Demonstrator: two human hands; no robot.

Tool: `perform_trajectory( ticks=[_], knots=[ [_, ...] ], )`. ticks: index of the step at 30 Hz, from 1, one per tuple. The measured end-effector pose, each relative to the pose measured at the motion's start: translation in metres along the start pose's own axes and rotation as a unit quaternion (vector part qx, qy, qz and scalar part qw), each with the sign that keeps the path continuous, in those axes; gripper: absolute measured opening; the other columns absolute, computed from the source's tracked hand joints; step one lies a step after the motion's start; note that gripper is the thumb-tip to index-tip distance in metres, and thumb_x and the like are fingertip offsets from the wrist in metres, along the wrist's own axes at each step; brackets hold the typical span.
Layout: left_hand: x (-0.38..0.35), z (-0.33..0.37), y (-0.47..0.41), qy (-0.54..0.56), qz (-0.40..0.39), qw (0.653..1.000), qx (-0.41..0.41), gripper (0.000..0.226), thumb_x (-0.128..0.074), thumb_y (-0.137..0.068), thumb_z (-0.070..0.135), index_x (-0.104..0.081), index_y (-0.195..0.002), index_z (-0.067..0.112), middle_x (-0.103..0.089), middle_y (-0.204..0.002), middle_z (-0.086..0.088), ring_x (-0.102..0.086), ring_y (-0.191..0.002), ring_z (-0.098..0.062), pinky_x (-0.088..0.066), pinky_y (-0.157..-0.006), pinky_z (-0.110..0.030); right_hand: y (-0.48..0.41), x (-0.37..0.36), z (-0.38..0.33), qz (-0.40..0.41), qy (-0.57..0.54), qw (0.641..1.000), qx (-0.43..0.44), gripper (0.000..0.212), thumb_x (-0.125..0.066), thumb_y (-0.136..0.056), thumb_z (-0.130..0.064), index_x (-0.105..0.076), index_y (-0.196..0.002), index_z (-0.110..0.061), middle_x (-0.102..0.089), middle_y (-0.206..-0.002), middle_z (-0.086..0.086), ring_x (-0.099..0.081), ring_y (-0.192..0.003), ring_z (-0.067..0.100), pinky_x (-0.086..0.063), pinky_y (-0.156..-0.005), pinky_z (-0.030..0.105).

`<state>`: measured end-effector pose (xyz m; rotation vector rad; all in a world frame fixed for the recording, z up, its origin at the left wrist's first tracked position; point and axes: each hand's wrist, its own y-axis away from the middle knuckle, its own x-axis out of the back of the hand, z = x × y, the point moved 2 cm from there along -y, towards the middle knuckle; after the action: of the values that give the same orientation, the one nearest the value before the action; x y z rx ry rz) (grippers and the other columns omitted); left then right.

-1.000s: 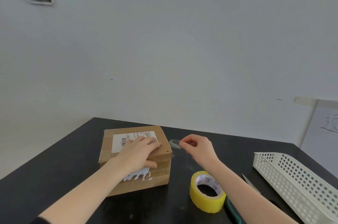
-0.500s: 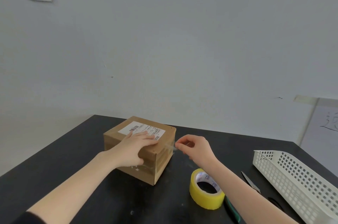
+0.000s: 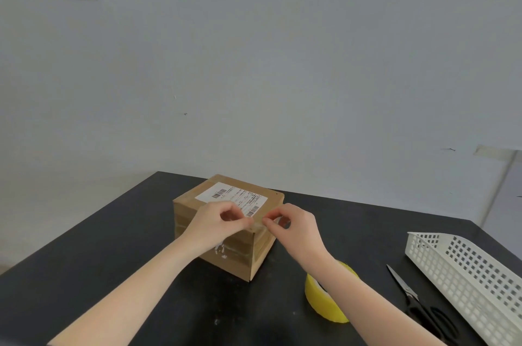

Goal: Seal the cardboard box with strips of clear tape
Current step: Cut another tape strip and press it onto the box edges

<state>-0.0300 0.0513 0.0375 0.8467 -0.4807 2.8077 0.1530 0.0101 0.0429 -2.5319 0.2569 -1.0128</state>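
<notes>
Now left hand (image 3: 217,226) also on tape strip (image 3: 257,224), beside right hand (image 3: 298,230)

Brown cardboard box (image 3: 240,258) carrying a white paper label (image 3: 234,197) with black barcodes; yellow tape roll (image 3: 322,309); white plastic basket (image 3: 463,272) patterned with square holes; black-handled steel scissors (image 3: 406,289); matt black tabletop (image 3: 113,246); pale grey wall (image 3: 254,63)

You're working in soft, fairly bright, even light that seems to come from above and behind you. Shadows on the table (image 3: 93,255) are faint, and its matte black top stays dull. The wall (image 3: 282,63) reads cool grey, turning warmer toward 8 o'clock. Wide-angle bending bows straight lines near 3 o'clock. The label (image 3: 234,197) print is too soft to read, and the clear tape strip (image 3: 257,223) between your fingertips (image 3: 248,222) barely shows.
</notes>
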Motion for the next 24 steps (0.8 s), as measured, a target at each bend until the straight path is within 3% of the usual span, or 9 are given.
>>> perform_trajectory(
  ticks=[7, 11, 16, 21, 24],
  knots=[
    [0.003, -0.001, 0.005, 0.032, 0.039, 0.999, -0.002, 0.017, -0.081, -0.073, 0.027, -0.068, -0.082, 0.019, -0.071, -0.079, 0.007, -0.066, -0.078, -0.005, -0.052, -0.074, -0.02, 0.001, -0.007, -0.007, 0.01, -0.054, 0.998, -0.028, 0.006, -0.068, -0.087, -0.025, -0.073, -0.087, -0.027, -0.069, -0.081, -0.015, -0.059, -0.076, -0.003, -0.043, -0.064, 0.006],
    [0.004, 0.0, 0.008, 0.042, 0.044, 0.998, -0.014, 0.014, -0.08, -0.075, 0.019, -0.068, -0.081, 0.019, -0.071, -0.079, 0.006, -0.065, -0.077, -0.004, -0.049, -0.07, -0.016, -0.001, -0.01, -0.008, 0.002, -0.091, 0.994, -0.059, 0.007, -0.068, -0.085, -0.024, -0.075, -0.087, -0.026, -0.072, -0.08, -0.011, -0.063, -0.075, 0.003, -0.05, -0.069, 0.014],
    [0.006, -0.004, 0.014, 0.048, 0.037, 0.997, -0.041, 0.019, -0.079, -0.075, 0.011, -0.065, -0.084, 0.021, -0.071, -0.083, 0.008, -0.065, -0.076, -0.007, -0.052, -0.071, -0.021, -0.001, -0.008, -0.009, -0.01, -0.15, 0.983, -0.104, 0.008, -0.068, -0.084, -0.021, -0.074, -0.083, -0.026, -0.074, -0.075, -0.008, -0.058, -0.058, 0.006, -0.049, -0.059, 0.019],
    [0.002, -0.007, 0.02, 0.033, 0.016, 0.997, -0.062, 0.022, -0.078, -0.075, 0.011, -0.07, -0.087, 0.027, -0.071, -0.083, 0.015, -0.065, -0.078, -0.005, -0.053, -0.071, -0.019, 0.002, -0.009, -0.01, -0.018, -0.149, 0.983, -0.107, 0.008, -0.068, -0.084, -0.021, -0.074, -0.081, -0.026, -0.074, -0.075, -0.006, -0.058, -0.056, 0.004, -0.047, -0.058, 0.019],
    [-0.002, -0.009, 0.023, 0.031, 0.013, 0.997, -0.063, 0.011, -0.077, -0.077, 0.021, -0.074, -0.084, 0.029, -0.071, -0.083, 0.015, -0.064, -0.083, -0.004, -0.052, -0.068, -0.015, 0.005, -0.009, -0.011, -0.018, -0.132, 0.986, -0.097, 0.012, -0.068, -0.084, -0.02, -0.072, -0.079, -0.03, -0.074, -0.074, -0.007, -0.059, -0.056, 0.003, -0.045, -0.057, 0.015]
  ],
)
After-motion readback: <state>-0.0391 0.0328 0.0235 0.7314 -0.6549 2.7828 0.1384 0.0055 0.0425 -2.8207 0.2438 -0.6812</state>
